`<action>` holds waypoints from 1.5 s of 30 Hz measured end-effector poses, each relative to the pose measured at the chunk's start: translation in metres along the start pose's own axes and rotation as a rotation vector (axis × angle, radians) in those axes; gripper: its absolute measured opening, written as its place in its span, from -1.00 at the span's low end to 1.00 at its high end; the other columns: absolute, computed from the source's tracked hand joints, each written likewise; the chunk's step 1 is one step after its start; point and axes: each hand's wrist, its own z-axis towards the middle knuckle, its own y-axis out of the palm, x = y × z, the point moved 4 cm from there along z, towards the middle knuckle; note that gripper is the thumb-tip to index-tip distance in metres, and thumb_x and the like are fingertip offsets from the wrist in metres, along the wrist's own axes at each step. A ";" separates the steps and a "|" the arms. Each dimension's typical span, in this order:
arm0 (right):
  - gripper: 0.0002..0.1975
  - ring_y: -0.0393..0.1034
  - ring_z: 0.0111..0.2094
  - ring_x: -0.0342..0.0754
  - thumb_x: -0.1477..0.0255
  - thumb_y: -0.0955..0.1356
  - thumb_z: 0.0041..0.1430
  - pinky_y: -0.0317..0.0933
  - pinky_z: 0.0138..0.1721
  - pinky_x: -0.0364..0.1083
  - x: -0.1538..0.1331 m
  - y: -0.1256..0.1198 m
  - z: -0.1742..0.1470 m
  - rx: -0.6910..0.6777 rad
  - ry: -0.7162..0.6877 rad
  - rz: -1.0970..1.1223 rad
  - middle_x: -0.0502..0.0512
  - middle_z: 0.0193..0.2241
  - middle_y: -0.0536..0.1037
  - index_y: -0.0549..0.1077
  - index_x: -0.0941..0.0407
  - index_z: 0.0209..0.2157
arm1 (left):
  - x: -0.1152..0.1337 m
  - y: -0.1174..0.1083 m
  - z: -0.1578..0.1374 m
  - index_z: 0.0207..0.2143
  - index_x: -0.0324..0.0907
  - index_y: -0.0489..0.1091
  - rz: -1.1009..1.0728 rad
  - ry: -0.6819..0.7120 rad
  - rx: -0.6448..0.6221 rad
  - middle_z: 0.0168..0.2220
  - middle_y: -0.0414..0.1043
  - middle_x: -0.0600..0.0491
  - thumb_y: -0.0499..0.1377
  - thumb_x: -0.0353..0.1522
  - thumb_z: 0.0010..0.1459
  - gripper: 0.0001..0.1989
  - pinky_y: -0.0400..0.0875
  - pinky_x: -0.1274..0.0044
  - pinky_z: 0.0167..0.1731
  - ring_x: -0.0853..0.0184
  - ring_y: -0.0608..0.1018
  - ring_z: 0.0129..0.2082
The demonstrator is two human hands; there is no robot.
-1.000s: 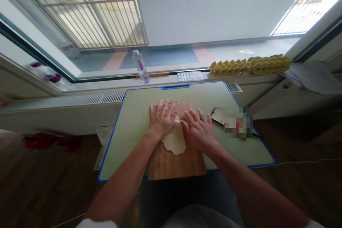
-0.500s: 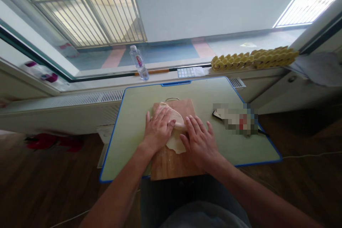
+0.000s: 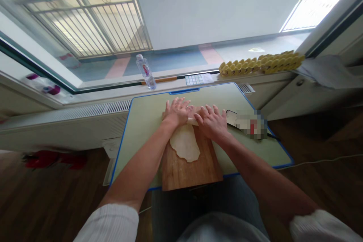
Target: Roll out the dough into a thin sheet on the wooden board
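A thin, flattened sheet of dough (image 3: 185, 144) lies on a wooden cutting board (image 3: 190, 177). Across its far end runs a pale rolling pin (image 3: 193, 121), of which only a short middle stretch shows between my hands. My left hand (image 3: 178, 111) lies over the pin's left part, fingers stretched forward and spread. On the right part rests my right hand (image 3: 212, 121), palm down, its fingers apart and the thumb beside the pin. Both palms press from above, without fingers wrapped round it. The pin's ends and the far dough edge are hidden under my hands.
The board lies on a pale green table (image 3: 136, 136) with a blue rim. A phone-like item (image 3: 232, 118), partly blurred out, lies at the right. On the windowsill stand a plastic bottle (image 3: 146, 72), a checked paper (image 3: 194, 79) and a yellow scalloped object (image 3: 261, 64).
Both hands have moved forward with the rolling pin, from the middle of the dough to its far end. More of the near part of the dough is uncovered now.
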 end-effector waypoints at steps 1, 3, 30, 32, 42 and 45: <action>-0.32 0.04 0.43 0.35 0.00 0.02 0.51 -0.11 0.34 0.46 -0.001 0.000 -0.002 0.006 -0.005 -0.004 0.20 0.41 0.29 0.29 0.07 0.39 | 0.000 0.000 -0.001 0.42 0.04 0.22 0.001 -0.003 -0.002 0.52 0.04 0.01 -0.17 -0.04 0.46 -0.40 -0.12 -0.09 0.41 0.06 0.08 0.51; -0.34 0.05 0.42 0.33 0.02 0.02 0.52 -0.12 0.35 0.45 -0.005 0.000 -0.015 0.022 -0.037 -0.006 0.21 0.40 0.31 0.31 0.08 0.37 | 0.000 0.000 -0.013 0.39 0.02 0.27 0.012 -0.007 0.040 0.49 0.10 -0.02 -0.16 -0.04 0.46 -0.41 -0.09 -0.08 0.41 0.04 0.13 0.49; -0.44 0.13 0.37 0.27 0.08 0.06 0.54 -0.05 0.31 0.33 0.004 -0.007 -0.027 0.036 -0.025 0.009 0.20 0.34 0.39 0.41 0.01 0.27 | 0.002 0.001 0.000 0.38 0.05 0.29 0.017 -0.020 0.052 0.48 0.13 0.00 -0.19 0.01 0.45 -0.38 -0.07 -0.06 0.41 0.06 0.16 0.47; -0.45 0.12 0.38 0.26 0.10 0.09 0.53 -0.07 0.33 0.30 -0.001 -0.006 -0.045 0.055 -0.056 0.025 0.21 0.35 0.38 0.38 0.05 0.30 | 0.001 0.001 -0.022 0.37 0.00 0.32 0.029 -0.021 0.104 0.47 0.17 -0.04 -0.19 0.01 0.45 -0.37 -0.04 -0.06 0.41 0.04 0.19 0.46; -0.39 0.04 0.43 0.21 0.16 0.12 0.52 -0.15 0.39 0.30 -0.012 0.001 -0.087 0.075 -0.180 0.089 0.22 0.43 0.24 0.19 0.16 0.44 | -0.002 0.005 -0.105 0.45 -0.01 0.18 0.043 -0.018 0.185 0.47 0.15 -0.03 -0.18 -0.05 0.48 -0.39 -0.09 -0.03 0.44 0.09 0.12 0.50; -0.38 0.03 0.43 0.24 0.14 0.11 0.52 -0.17 0.39 0.33 -0.007 0.002 -0.064 0.068 -0.142 0.085 0.24 0.41 0.29 0.21 0.16 0.43 | 0.000 0.002 -0.075 0.40 0.04 0.26 0.040 -0.013 0.156 0.46 0.18 0.01 -0.20 -0.05 0.48 -0.41 -0.10 -0.07 0.43 0.06 0.17 0.48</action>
